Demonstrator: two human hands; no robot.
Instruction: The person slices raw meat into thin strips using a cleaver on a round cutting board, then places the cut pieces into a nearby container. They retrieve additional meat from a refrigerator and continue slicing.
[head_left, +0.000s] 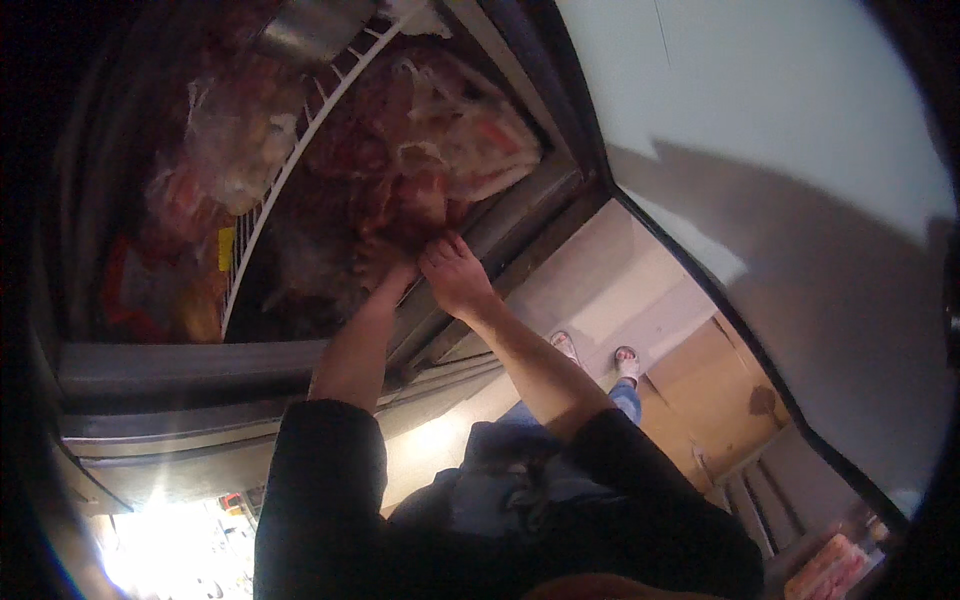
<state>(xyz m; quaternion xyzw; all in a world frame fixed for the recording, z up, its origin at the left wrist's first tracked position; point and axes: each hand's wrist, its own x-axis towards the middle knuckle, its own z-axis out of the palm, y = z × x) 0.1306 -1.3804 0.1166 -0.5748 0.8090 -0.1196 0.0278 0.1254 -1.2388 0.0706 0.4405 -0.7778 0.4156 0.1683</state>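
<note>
My left hand reaches down into the freezer compartment, its fingers apart against dark, bagged contents. Beside it, close to the inner wall, my right hand has its fingers bent over a dark reddish piece, seemingly meat. Shadow and blur hide whether either hand grips it. Just beyond the hands, a clear plastic bag of meat leans into the corner. More dark red meat lies next to that bag.
A white wire divider separates off more bagged food. The freezer's rim runs along the near side. A large white panel with a dark edge stands at right. Cardboard covers some floor; a packaged item sits bottom right.
</note>
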